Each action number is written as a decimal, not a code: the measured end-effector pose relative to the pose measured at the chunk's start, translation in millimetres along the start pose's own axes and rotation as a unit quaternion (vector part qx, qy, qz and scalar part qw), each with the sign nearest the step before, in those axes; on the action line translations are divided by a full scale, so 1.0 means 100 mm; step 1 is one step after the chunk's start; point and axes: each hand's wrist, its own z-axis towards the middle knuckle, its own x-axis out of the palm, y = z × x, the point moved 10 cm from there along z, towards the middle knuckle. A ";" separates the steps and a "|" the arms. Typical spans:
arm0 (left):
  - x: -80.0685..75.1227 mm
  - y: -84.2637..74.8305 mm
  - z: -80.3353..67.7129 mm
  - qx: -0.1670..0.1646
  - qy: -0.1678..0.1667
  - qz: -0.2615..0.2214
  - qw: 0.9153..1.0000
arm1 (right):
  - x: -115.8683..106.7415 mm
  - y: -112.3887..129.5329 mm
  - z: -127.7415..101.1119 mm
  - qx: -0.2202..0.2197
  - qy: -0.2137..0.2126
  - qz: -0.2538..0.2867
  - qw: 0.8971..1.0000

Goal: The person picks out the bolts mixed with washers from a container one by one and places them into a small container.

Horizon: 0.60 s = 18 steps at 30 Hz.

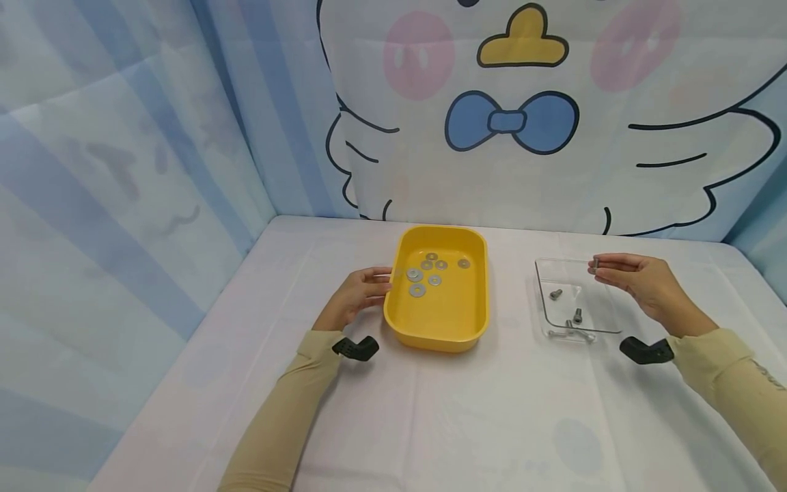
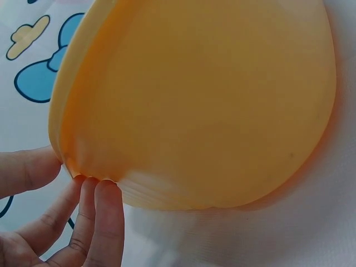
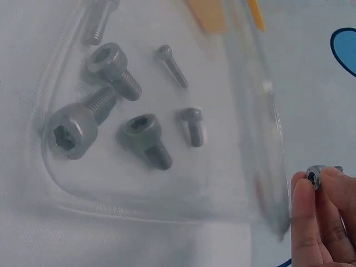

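A yellow plastic tray (image 1: 439,328) sits mid-table with several metal washers (image 1: 416,275) in it. My left hand (image 1: 359,292) touches the tray's left wall; in the left wrist view its fingertips (image 2: 94,189) press against the yellow tray (image 2: 194,100) and the thumb lies at the rim. To the right lies a clear shallow tray (image 1: 605,321) holding several socket-head bolts (image 1: 556,294). My right hand (image 1: 633,277) hovers over its far right edge and pinches a small bolt (image 1: 595,263). In the right wrist view the pinched bolt (image 3: 315,177) shows beside the clear tray (image 3: 61,189) and loose bolts (image 3: 142,133).
A white cloth covers the table (image 1: 467,424). A printed curtain with a cartoon bird and blue bow (image 1: 512,121) hangs behind, and a blue striped curtain (image 1: 117,171) closes the left side. Black wrist camera mounts (image 1: 356,348) sit on both sleeves.
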 end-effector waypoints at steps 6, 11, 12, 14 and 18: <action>0.00 -0.01 0.00 0.002 0.003 -0.003 1.000 | -0.04 -0.03 0.03 0.019 -0.020 0.007 1.000; 0.01 -0.01 0.00 0.006 0.010 0.000 1.000 | 0.02 0.02 0.01 0.011 -0.001 0.039 0.999; 0.01 -0.01 0.00 0.007 0.011 -0.001 1.000 | 0.01 0.02 0.01 0.010 0.000 0.034 0.999; 0.01 -0.01 0.00 0.007 0.012 -0.001 1.000 | -0.02 -0.03 0.05 0.010 0.000 0.027 1.000; 0.01 -0.01 0.00 0.009 0.014 -0.002 1.000 | -0.16 -0.21 0.19 0.012 -0.013 0.009 1.000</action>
